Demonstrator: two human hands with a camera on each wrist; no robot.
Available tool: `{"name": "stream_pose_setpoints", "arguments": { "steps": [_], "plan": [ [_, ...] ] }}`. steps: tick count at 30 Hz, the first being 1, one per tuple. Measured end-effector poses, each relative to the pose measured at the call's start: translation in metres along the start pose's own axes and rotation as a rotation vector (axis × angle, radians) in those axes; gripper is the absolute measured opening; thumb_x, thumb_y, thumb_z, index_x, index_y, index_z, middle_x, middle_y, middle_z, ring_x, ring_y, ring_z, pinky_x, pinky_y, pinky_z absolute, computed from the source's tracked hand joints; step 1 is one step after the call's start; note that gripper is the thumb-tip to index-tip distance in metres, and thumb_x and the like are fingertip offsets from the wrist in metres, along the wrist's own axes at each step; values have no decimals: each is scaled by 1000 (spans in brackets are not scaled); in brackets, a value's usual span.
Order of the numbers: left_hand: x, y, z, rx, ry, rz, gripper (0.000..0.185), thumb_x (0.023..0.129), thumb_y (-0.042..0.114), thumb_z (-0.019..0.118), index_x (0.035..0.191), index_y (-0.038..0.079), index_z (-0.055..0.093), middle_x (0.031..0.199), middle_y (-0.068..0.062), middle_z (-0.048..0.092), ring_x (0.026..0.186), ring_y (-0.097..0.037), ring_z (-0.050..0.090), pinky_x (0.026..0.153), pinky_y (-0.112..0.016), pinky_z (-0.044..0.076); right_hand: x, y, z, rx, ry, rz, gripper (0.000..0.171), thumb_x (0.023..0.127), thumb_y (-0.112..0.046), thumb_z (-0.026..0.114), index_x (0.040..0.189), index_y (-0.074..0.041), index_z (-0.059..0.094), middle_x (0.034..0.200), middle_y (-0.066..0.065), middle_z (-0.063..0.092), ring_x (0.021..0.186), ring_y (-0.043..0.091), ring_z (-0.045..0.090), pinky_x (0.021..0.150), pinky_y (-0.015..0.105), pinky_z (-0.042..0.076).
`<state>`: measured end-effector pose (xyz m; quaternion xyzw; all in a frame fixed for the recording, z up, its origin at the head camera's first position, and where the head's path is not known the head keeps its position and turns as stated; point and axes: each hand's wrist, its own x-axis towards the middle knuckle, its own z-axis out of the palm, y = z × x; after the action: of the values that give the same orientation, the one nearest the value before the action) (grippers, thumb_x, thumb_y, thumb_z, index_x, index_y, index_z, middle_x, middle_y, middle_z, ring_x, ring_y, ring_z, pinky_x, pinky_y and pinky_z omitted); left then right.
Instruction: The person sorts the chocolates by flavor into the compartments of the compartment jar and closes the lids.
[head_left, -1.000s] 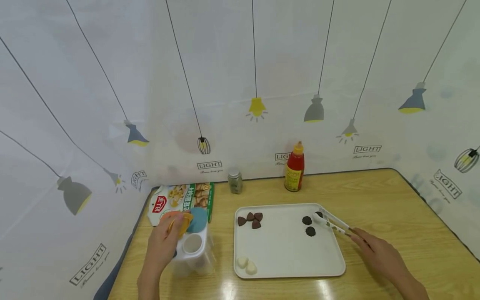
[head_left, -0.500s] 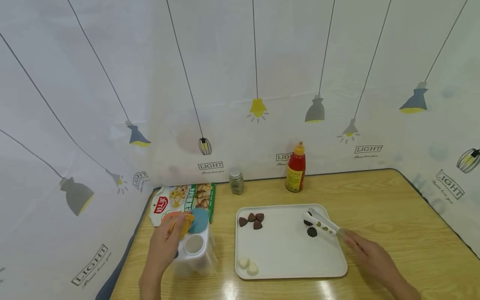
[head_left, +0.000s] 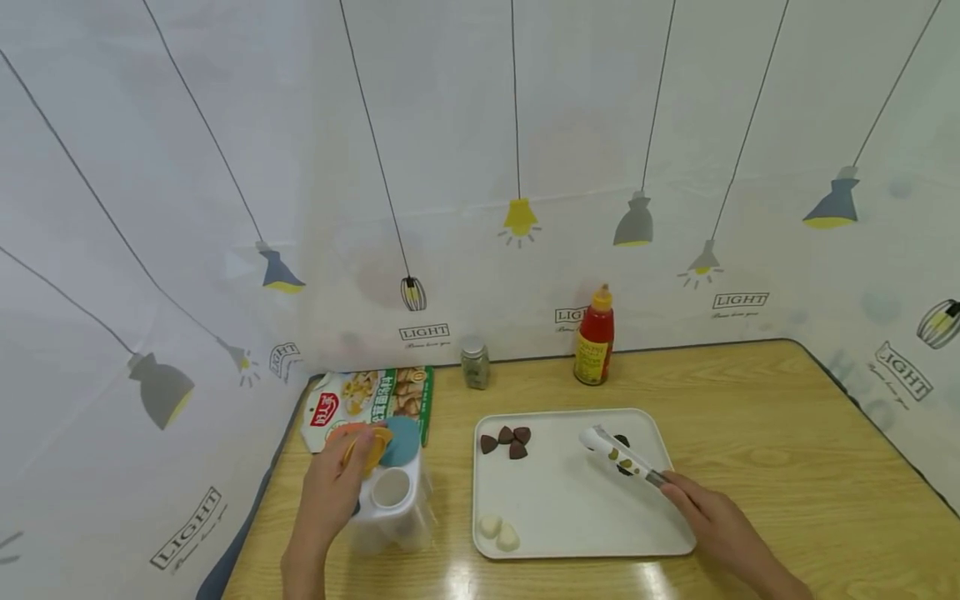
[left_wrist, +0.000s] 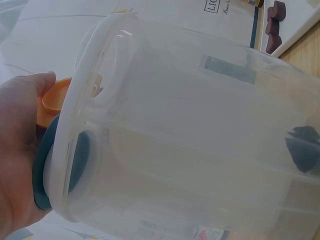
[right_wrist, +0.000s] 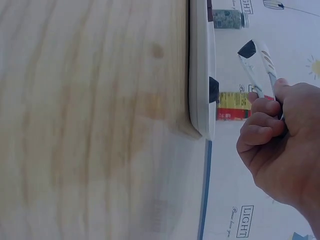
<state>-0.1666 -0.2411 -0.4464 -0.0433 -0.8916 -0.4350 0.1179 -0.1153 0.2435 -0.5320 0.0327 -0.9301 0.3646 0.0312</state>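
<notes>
My right hand [head_left: 716, 517] grips white-tipped tongs [head_left: 626, 458] over the white tray [head_left: 570, 521]. In the right wrist view, the tongs' tips pinch a small dark chocolate-like piece [right_wrist: 247, 49], raised off the tray. Another dark piece [right_wrist: 213, 90] sits on the tray below, partly covered by the tongs in the head view. My left hand [head_left: 330, 479] pinches a raised orange lid [head_left: 380, 446] on a clear compartment container [head_left: 397, 525]. Beside that lid is a blue one [head_left: 403, 442], and one round opening [head_left: 391, 487] is uncovered. A dark piece [left_wrist: 304, 147] shows inside the container.
Several brown pieces [head_left: 517, 450] lie at the tray's back left, and two white pieces [head_left: 507, 537] at its front left. Behind stand a red sauce bottle [head_left: 594, 342] and a small glass jar [head_left: 475, 367]. A printed food packet [head_left: 408, 396] lies behind the container.
My right hand has moved the tongs left and up from the tray's right side, carrying one dark piece from the group there. My left hand keeps its hold on the orange lid.
</notes>
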Motion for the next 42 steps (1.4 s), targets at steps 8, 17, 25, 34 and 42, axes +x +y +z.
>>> {"name": "stream_pose_setpoints", "arguments": {
  "steps": [8, 17, 25, 34, 42],
  "plan": [
    [0, 0, 1, -4, -15, -10, 41, 107, 43, 43, 124, 19, 71, 126, -3, 65, 123, -25, 59, 102, -54, 44, 0, -10, 9, 69, 14, 8, 32, 105, -27, 53, 125, -8, 69, 124, 10, 70, 111, 4, 60, 88, 27, 54],
    [1, 0, 2, -9, -31, -31, 42, 106, 48, 42, 124, 23, 70, 129, 1, 63, 122, -22, 58, 100, -52, 45, 4, -33, 16, 191, -81, 5, 34, 105, -29, 50, 127, -9, 67, 121, 6, 69, 92, 1, 53, 76, 20, 48],
    [2, -2, 3, -16, -32, -24, 43, 106, 48, 42, 123, 22, 71, 129, 0, 63, 123, -21, 57, 101, -53, 45, 5, -53, 25, 219, -113, -98, 33, 106, -28, 49, 127, -8, 66, 117, 7, 70, 86, 4, 52, 72, 21, 45],
    [4, 2, -1, 17, -25, -20, 44, 106, 47, 41, 120, 20, 72, 130, 0, 64, 120, -23, 60, 100, -52, 45, 16, -107, 40, 241, -160, -314, 32, 107, -26, 46, 130, -14, 64, 86, -6, 61, 73, -2, 47, 64, 22, 43],
    [0, 0, 0, 5, -22, -44, 44, 106, 48, 42, 122, 20, 71, 130, -2, 64, 121, -22, 58, 102, -52, 44, 20, -160, 64, 199, -153, -551, 29, 106, -23, 49, 129, -16, 64, 77, -13, 56, 64, -5, 42, 59, 17, 41]
  ]
}}
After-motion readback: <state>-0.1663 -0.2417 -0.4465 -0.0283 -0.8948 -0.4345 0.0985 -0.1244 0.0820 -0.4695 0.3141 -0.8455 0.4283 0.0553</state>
